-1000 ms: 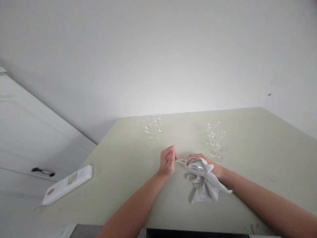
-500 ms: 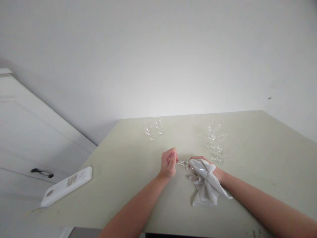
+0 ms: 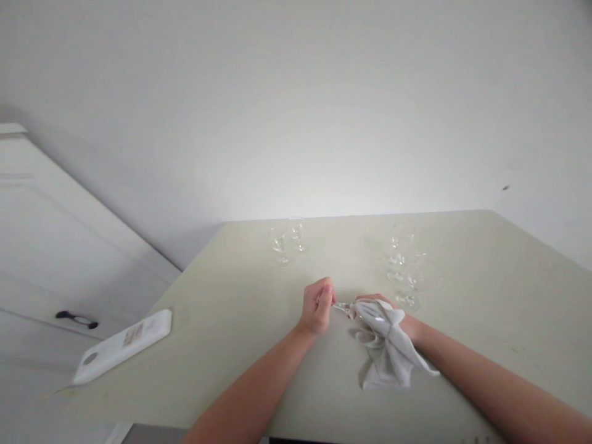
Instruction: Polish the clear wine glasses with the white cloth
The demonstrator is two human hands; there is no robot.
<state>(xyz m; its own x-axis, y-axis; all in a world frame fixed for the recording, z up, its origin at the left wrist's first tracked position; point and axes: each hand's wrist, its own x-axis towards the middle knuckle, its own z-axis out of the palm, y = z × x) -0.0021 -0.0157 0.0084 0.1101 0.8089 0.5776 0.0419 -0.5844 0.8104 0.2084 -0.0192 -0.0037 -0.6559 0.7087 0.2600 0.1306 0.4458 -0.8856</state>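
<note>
My left hand (image 3: pixel 317 308) is closed, pinching the foot and stem of a clear stemmed glass (image 3: pixel 345 307) that lies sideways over the table. My right hand (image 3: pixel 398 317) is wrapped in a white cloth (image 3: pixel 386 345) and closed round the bowl of that same glass, which the cloth mostly hides. The cloth's loose end hangs down to the tabletop. Both hands sit close together near the middle of the pale green table (image 3: pixel 485 296).
Two small stemmed glasses (image 3: pixel 287 239) stand at the back left of the table, and a cluster of clear glasses (image 3: pixel 407 271) stands just behind my right hand. A white flat board (image 3: pixel 123 345) lies at the table's left edge. White cabinet doors with a dark handle (image 3: pixel 76 319) are on the left.
My hands stay on the glass and cloth with only a small shift; the left hand turned slightly at the stem. The view tilted a little.
</note>
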